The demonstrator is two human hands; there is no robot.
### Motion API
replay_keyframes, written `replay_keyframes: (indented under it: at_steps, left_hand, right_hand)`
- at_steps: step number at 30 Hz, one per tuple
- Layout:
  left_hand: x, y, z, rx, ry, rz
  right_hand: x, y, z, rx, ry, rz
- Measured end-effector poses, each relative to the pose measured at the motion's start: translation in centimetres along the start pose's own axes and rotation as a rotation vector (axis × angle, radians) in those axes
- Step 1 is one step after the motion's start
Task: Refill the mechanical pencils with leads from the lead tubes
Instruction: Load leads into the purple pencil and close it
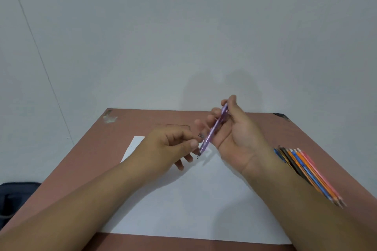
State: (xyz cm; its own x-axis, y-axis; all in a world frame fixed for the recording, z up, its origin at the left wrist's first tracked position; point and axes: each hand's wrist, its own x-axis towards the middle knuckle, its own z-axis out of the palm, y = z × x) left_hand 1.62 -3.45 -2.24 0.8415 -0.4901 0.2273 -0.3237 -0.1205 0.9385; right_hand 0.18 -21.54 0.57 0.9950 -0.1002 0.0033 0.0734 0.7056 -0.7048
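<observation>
Reddish-brown matte tabletop (85, 161), flat, butted against a plain pale wall (183, 26). Far left corner of it has a chipped, pale scuffed patch (110, 118). Landmark: large white paper sheet (183, 199), smooth, rectangular, lying flat on the middle of the tabletop.

Dark fabric bag (14, 195), soft-looking, left of the sheet, below the table edge.

Right of the sheet: a bundle of slim pencils (312, 171) in pink, orange, blue and dark colours, side by side on the tabletop, partly hidden by the right forearm.

Right hand (234, 134), palm up, above the sheet's far edge; thumb and fingers curled round the translucent purple plastic mechanical pencil (212, 132). Pencil is thin, cylindrical, glossy, tilted, metal tip pointing down toward the sheet, not touching it.

Left hand (169, 144) above the sheet's far left part, just beside the pencil's lower end. Thumb and forefinger pinch a small dark item (201, 134), too small and blurred to identify. Other fingers loosely curled downward.
</observation>
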Motion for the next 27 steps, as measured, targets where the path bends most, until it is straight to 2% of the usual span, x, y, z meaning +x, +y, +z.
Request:
replay_keyframes:
  at_steps: [6, 10, 14, 27]
  left_hand:
    - [-0.4, 0.8, 0.0, -0.201, -0.091, -0.084]
    - [-0.7, 1.1, 0.5, -0.264, -0.217, -0.169]
    - [-0.6, 0.8, 0.5, -0.292, -0.284, -0.171]
    - [-0.4, 0.3, 0.3, -0.308, -0.312, -0.146]
  right_hand:
    - [0.2, -1.4, -0.9, 0.212, -0.063, 0.020]
    - [-0.1, -1.7, -1.1, 0.290, -0.086, -0.004]
    - [-0.2, -1.8, -1.1, 0.318, -0.081, -0.020]
    - [-0.2, -1.6, -1.3, 0.346, -0.069, -0.049]
